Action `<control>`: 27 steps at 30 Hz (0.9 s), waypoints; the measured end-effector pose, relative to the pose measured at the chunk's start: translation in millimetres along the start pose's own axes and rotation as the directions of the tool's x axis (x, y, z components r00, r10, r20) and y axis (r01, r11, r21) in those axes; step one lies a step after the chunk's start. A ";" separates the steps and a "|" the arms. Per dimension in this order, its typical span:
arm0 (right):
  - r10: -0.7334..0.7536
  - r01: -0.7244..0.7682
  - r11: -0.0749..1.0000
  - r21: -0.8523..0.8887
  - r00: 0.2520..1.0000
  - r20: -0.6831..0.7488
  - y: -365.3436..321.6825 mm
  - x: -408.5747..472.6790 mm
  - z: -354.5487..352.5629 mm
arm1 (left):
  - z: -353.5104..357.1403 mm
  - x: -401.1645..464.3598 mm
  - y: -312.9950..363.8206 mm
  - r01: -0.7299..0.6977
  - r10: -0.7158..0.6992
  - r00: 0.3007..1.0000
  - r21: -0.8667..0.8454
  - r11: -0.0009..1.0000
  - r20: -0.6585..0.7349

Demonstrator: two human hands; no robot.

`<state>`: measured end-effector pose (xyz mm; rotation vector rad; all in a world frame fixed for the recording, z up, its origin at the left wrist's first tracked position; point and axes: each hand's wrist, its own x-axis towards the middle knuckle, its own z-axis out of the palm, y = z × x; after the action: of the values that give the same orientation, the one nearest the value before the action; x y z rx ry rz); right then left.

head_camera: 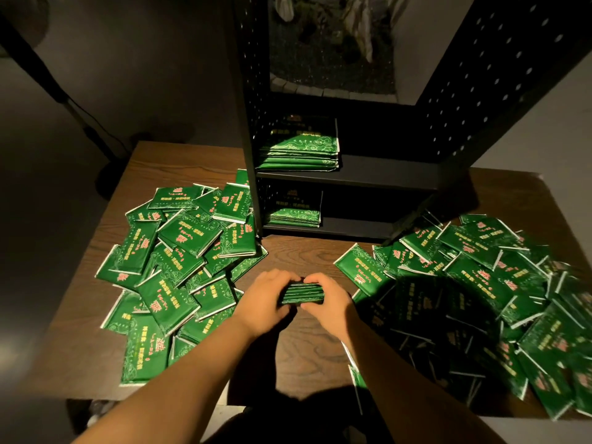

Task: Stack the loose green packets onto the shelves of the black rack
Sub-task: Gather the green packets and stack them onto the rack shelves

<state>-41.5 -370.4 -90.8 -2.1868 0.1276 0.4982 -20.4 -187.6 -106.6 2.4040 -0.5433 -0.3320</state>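
Observation:
A small stack of green packets [302, 293] stands on edge on the wooden table [307, 254], held between both hands. My left hand [264, 298] grips its left side and my right hand [325, 299] grips its right side. The black rack [349, 174] stands at the back of the table. A neat pile of packets [299, 149] lies on its upper shelf, and a lower pile [293, 209] sits on the shelf beneath. Loose green packets lie in a heap on the left [179, 264] and a larger heap on the right [480, 290].
The rack's perforated side panels [499, 68] rise on both sides of the shelves. The right half of each shelf is bare [384, 168]. A dark stand with a cable [73, 110] is on the floor beyond the table's left corner. The right heap lies partly in shadow.

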 end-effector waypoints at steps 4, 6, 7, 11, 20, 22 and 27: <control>0.027 -0.026 0.999 0.018 0.999 -0.027 7.4 3.1 -8.7 | -8.1 -5.2 0.4 0.198 -0.232 0.967 -0.255 0.946 -0.108; 0.056 -0.054 0.997 0.049 0.998 -0.038 9.5 3.2 -9.9 | -7.2 -9.3 3.2 0.296 -0.345 0.937 -0.407 0.864 -0.051; 0.068 -0.065 0.995 0.074 0.997 -0.036 8.7 3.9 -8.9 | -3.9 -9.5 3.6 0.326 -0.375 0.927 -0.438 0.838 -0.028; 0.112 -0.108 0.971 0.212 0.994 -0.007 0.0 9.3 -0.7 | 7.8 -5.4 8.4 0.370 -0.426 0.905 -0.486 0.792 -0.006; 0.198 -0.177 0.950 0.257 0.979 -0.058 9.5 1.8 3.3 | 12.8 -9.1 -3.5 0.422 -0.469 0.883 -0.489 0.763 0.030; 0.208 -0.183 0.953 0.241 0.975 -0.079 4.9 1.3 6.1 | 14.9 -7.8 -3.3 0.421 -0.462 0.887 -0.400 0.814 -0.005; 0.181 -0.153 0.968 0.197 0.975 -0.132 4.6 -1.0 7.5 | 17.3 -7.9 -5.7 0.427 -0.462 0.887 -0.335 0.840 -0.029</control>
<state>-45.9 -367.5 -97.9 -2.0375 0.4268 0.3989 -32.0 -189.1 -122.6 2.1865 0.1293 -0.4460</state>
